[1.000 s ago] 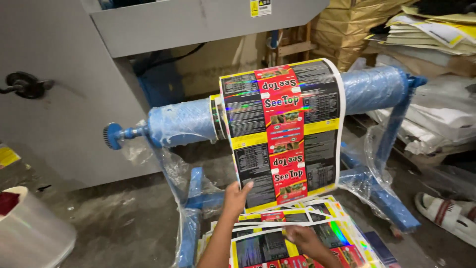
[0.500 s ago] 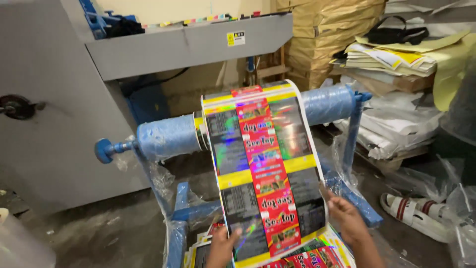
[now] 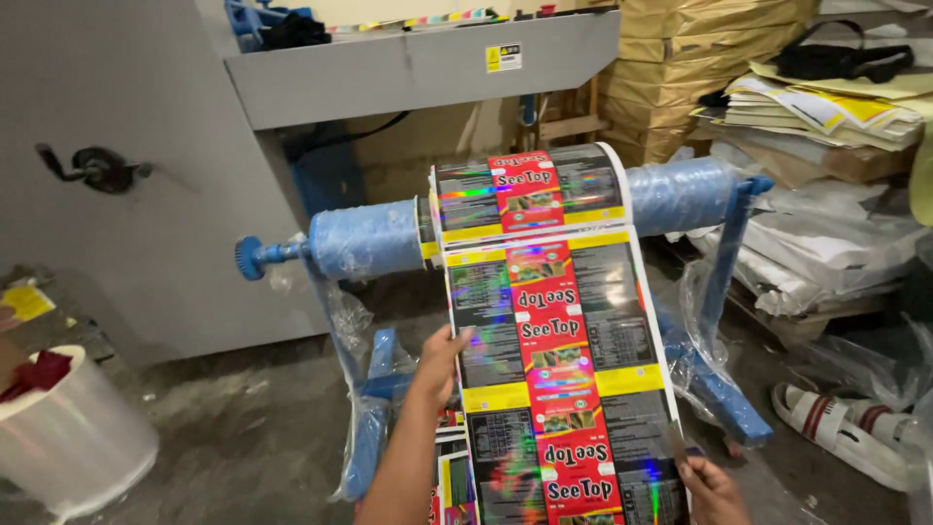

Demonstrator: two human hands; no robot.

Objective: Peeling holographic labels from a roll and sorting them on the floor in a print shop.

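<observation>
A roll of shiny printed packaging film (image 3: 530, 194), black, red and yellow, sits on a blue plastic-wrapped shaft (image 3: 364, 238) held by a blue stand (image 3: 731, 243). A long strip of the film (image 3: 559, 369) hangs down from the roll toward me. My left hand (image 3: 442, 365) grips the strip's left edge about halfway down. My right hand (image 3: 709, 486) holds the strip's right edge near the bottom of the view. More printed film (image 3: 449, 467) lies below, behind the strip.
A grey machine housing (image 3: 146, 146) with a black crank handle (image 3: 97, 167) stands at the left. A roll of clear film (image 3: 68, 437) is on the floor at lower left. Stacked boxes and papers (image 3: 826, 107) fill the right; sandals (image 3: 846, 428) lie on the floor.
The strip has been drawn out longer from the roll. My left hand has moved up to the strip's left edge; my right hand stays low on its right edge. The view has shifted.
</observation>
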